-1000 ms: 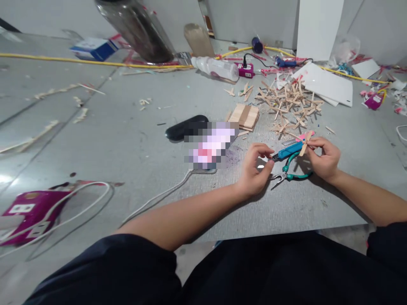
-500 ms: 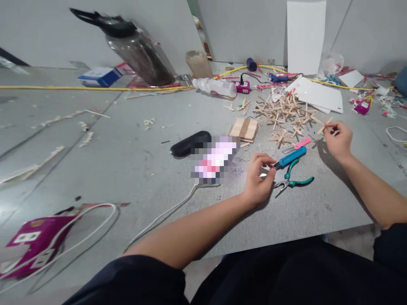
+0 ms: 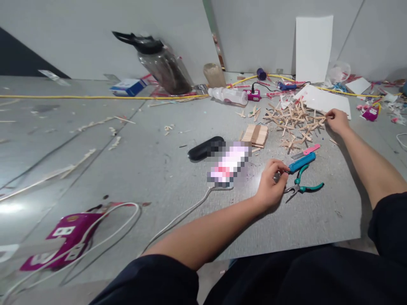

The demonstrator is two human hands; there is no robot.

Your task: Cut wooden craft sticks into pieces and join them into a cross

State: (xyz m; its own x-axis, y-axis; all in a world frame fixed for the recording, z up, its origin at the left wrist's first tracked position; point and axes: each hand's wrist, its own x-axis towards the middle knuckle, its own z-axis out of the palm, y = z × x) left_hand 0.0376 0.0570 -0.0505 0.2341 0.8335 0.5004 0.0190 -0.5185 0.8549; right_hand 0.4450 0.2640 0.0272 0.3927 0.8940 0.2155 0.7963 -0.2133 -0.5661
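beside the right hand [image 3: 338, 122], spiky heap of crossed wooden sticks [image 3: 288, 124]

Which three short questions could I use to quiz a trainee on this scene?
1. Which hand is at the right end of the pile of crossed sticks?
2. True or false: the green-handled pliers lie on the near side of the blue-handled tool.
3. What colour is the handle of the thin blade just beyond that tool? A) yellow B) pink C) black

Key: 1. The right hand. 2. True. 3. B.
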